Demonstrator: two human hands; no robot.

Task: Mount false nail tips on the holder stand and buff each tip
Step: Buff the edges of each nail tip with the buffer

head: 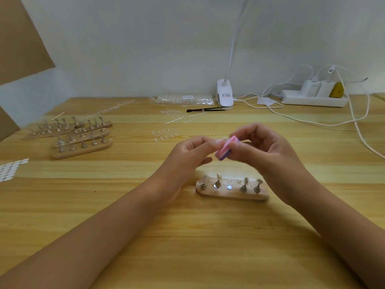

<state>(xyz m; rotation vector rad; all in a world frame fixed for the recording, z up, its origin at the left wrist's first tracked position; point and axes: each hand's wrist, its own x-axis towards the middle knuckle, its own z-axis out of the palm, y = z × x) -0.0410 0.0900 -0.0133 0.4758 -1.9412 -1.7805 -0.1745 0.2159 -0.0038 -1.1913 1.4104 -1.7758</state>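
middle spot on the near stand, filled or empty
Empty: on the near stand, the middle spot shows only a bare metal disc; pegs stand on the other four.

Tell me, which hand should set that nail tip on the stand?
Probably left: the left hand pinches the nail tip, the right hand holds the pink buffer block, above the holder stand.

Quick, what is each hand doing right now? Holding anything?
Left hand: pinches a clear nail tip.
Right hand: grips a pink and purple buffer block.
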